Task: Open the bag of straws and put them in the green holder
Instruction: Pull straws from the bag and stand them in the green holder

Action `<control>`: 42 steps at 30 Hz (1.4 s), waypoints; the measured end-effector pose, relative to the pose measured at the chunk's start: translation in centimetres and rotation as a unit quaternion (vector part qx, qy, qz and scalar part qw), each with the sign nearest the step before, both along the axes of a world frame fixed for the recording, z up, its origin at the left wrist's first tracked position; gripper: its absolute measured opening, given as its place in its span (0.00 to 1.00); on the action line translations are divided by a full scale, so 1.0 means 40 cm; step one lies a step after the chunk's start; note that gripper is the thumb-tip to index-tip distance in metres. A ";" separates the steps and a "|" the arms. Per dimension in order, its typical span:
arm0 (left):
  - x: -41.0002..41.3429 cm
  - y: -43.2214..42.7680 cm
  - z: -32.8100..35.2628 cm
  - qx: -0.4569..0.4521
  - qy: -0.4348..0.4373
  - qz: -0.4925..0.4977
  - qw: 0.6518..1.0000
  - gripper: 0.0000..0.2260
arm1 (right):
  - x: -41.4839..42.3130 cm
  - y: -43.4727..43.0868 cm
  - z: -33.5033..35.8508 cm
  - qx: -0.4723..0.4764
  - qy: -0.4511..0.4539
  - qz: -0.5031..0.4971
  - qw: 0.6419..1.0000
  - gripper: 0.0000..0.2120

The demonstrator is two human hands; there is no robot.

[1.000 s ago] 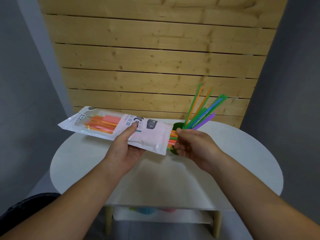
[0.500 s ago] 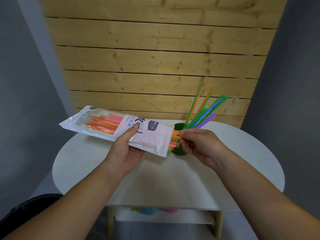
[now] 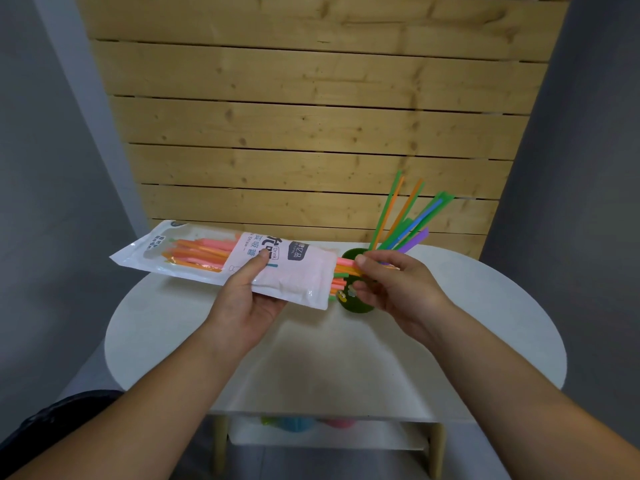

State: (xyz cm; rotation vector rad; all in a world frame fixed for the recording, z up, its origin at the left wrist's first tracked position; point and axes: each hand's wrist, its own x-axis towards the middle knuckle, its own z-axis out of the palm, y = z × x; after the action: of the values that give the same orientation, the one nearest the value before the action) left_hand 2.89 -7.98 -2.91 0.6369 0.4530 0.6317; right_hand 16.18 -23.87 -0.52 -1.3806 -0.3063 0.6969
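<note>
Plastic straw bag (image 3: 277, 268) gripped in left hand (image 3: 247, 299), right hand (image 3: 394, 285) pinching straw ends (image 3: 344, 268) at its mouth, before green holder (image 3: 356, 303)

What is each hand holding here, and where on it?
The left hand grips the white plastic straw bag near its middle. The right hand pinches the ends of pink and orange straws poking from its open end.

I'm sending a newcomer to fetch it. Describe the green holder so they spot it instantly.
Start at the round white table before the wooden slat wall. Near its back edge, just past the bag's open end and partly behind the right hand, stands the holder. It is the only dark green cup, with coloured straws fanning upward from it.
</note>
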 end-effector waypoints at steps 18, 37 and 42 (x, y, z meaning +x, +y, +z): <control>-0.007 0.009 0.009 -0.019 -0.006 0.012 1.000 0.07 | 0.025 -0.012 0.006 0.036 0.037 -0.044 0.998 0.10; -0.007 0.000 0.008 -0.025 -0.017 0.010 0.999 0.07 | -0.031 0.083 -0.032 0.162 0.124 -0.071 0.976 0.07; -0.009 0.011 0.004 -0.037 -0.013 0.019 0.999 0.09 | -0.033 0.067 -0.017 0.140 0.035 -0.099 0.985 0.09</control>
State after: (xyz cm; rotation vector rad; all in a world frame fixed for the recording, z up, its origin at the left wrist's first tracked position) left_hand 2.53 -7.52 -2.76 0.5498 0.4636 0.6557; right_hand 14.86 -21.20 -1.21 -1.0977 -0.1997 0.5151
